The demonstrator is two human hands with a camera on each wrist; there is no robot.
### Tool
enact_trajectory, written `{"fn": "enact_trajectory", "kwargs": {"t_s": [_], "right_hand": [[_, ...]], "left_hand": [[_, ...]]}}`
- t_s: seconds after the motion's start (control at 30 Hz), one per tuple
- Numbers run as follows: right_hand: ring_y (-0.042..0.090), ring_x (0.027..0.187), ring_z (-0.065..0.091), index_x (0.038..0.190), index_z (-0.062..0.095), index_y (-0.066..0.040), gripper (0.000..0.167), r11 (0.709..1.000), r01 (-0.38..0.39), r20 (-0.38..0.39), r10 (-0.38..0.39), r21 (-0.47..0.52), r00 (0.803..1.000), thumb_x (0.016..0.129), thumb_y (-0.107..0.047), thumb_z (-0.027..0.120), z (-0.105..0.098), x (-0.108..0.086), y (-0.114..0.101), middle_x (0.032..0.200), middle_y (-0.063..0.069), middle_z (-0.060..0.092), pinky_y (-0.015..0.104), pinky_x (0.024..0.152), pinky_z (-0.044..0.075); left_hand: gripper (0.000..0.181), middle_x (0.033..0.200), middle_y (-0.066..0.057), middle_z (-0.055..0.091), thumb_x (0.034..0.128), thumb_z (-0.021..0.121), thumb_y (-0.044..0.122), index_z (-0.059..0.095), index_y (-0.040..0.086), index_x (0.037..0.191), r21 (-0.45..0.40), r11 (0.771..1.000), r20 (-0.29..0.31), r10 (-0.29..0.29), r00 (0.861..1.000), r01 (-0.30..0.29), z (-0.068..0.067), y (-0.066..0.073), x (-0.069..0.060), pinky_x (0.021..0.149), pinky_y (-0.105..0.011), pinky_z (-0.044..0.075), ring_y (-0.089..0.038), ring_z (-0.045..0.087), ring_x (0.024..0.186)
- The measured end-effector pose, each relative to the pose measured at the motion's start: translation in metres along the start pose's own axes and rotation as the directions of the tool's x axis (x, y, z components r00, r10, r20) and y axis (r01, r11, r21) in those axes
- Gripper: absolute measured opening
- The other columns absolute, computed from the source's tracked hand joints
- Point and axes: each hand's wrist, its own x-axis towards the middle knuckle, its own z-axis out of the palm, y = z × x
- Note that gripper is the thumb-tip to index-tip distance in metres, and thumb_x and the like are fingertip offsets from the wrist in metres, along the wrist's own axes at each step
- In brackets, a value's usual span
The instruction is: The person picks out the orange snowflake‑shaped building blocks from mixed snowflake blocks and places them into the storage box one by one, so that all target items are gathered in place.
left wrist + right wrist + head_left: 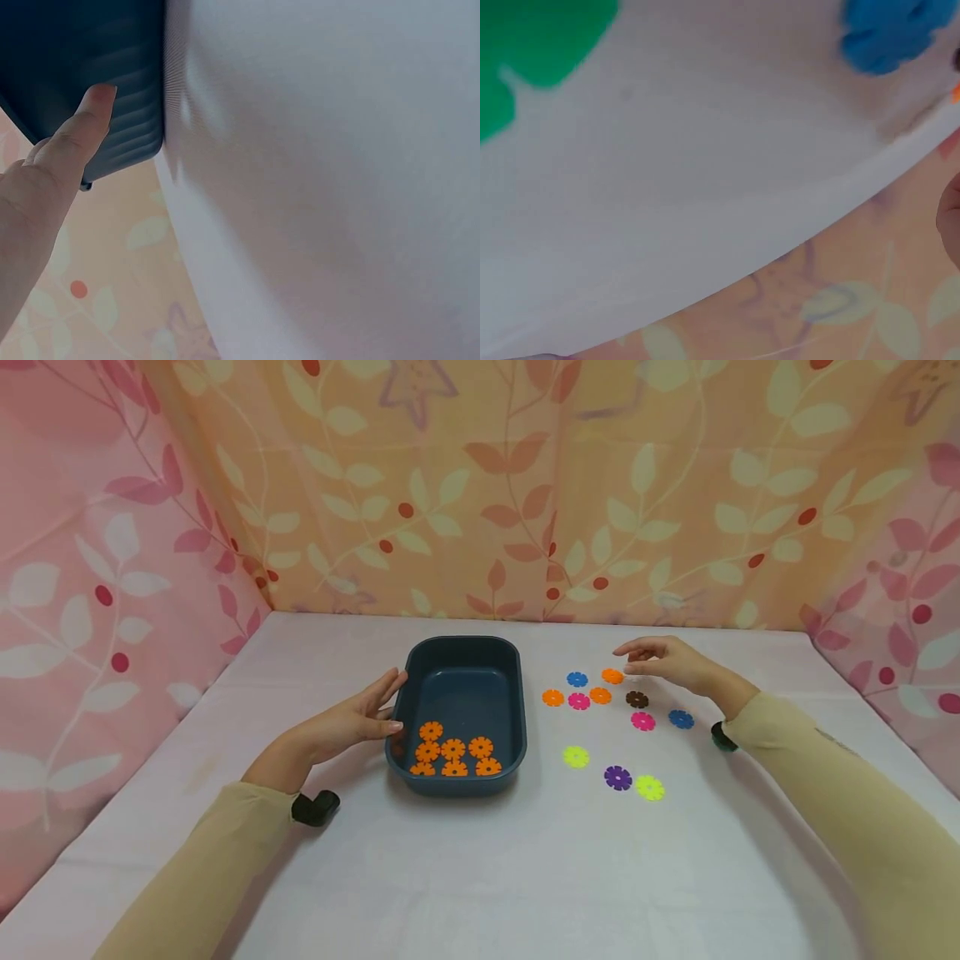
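"What's the left hand [337, 722] doing?"
"It's resting extended fingers against the dark bin [459, 787], left side."
"And the right hand [671, 662]?"
"Hovering, fingers parted, just beside an orange disc [611, 677] that's lying far right."

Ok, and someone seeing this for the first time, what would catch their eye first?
Probably the dark blue tub on the white cloth, with orange discs bunched at its near end and the left hand touching its left side. Next, the colourful discs scattered right of the tub, the right hand close to an orange one.
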Motion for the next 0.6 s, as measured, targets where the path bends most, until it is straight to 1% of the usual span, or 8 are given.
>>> {"fn": "enact_trajectory", "kwargs": {"t_s": [0.1, 0.2, 0.37, 0.43, 0.6], "right_hand": [[0.026, 0.104, 0.046, 0.134, 0.053, 0.004, 0.045, 0.999, -0.01, 0.027, 0.011, -0.043, 1.0, 0.097, -0.019, 0.061, -0.004, 0.007, 0.007, 0.113, 0.016, 0.054, 0.034, 0.087, 0.046], [0.027, 0.102, 0.046, 0.134, 0.055, 0.001, 0.045, 0.996, -0.021, 0.055, 0.026, -0.088, 0.998, 0.096, -0.02, 0.063, -0.005, 0.014, 0.012, 0.11, 0.015, 0.054, 0.034, 0.084, 0.045], [0.028, 0.103, 0.046, 0.133, 0.057, -0.003, 0.046, 0.988, -0.043, 0.086, 0.056, -0.147, 0.995, 0.093, -0.022, 0.067, -0.007, 0.026, 0.019, 0.115, 0.015, 0.054, 0.034, 0.08, 0.044], [0.028, 0.104, 0.045, 0.134, 0.057, -0.003, 0.047, 0.986, -0.053, 0.105, 0.07, -0.16, 0.992, 0.092, -0.023, 0.068, -0.007, 0.03, 0.022, 0.117, 0.015, 0.053, 0.033, 0.081, 0.045], [0.03, 0.108, 0.044, 0.134, 0.057, -0.004, 0.046, 0.979, -0.069, 0.153, 0.1, -0.193, 0.983, 0.092, -0.021, 0.068, -0.009, 0.04, 0.028, 0.116, 0.015, 0.053, 0.034, 0.086, 0.044]], "left_hand": [[0.089, 0.163, -0.002, -0.01, 0.0988, 0.052, 0.003, -0.015, 0.018, 0.155, -0.001, 1.0, -0.004, -0.005, 1.0, 0.005, 0.0, 0.0, 0.0, 0.112, -0.056, 0.016, -0.04, -0.001, 0.146], [0.09, 0.163, -0.002, -0.01, 0.0983, 0.053, 0.003, -0.015, 0.017, 0.155, -0.008, 1.0, 0.001, 0.005, 1.0, -0.005, 0.0, 0.0, 0.001, 0.113, -0.055, 0.017, -0.039, -0.001, 0.146], [0.091, 0.163, -0.002, -0.009, 0.0978, 0.055, 0.003, -0.015, 0.016, 0.155, -0.019, 1.0, 0.004, 0.011, 1.0, -0.011, -0.001, -0.001, 0.001, 0.113, -0.055, 0.018, -0.039, 0.0, 0.146], [0.091, 0.163, -0.002, -0.009, 0.0978, 0.055, 0.003, -0.015, 0.016, 0.155, -0.019, 1.0, 0.002, 0.009, 1.0, -0.008, -0.001, -0.001, 0.001, 0.113, -0.055, 0.017, -0.039, 0.0, 0.146], [0.09, 0.163, -0.002, -0.009, 0.0982, 0.054, 0.003, -0.015, 0.017, 0.155, -0.01, 1.0, -0.004, -0.004, 1.0, 0.004, 0.0, 0.001, 0.0, 0.113, -0.056, 0.014, -0.039, 0.0, 0.146]]}}
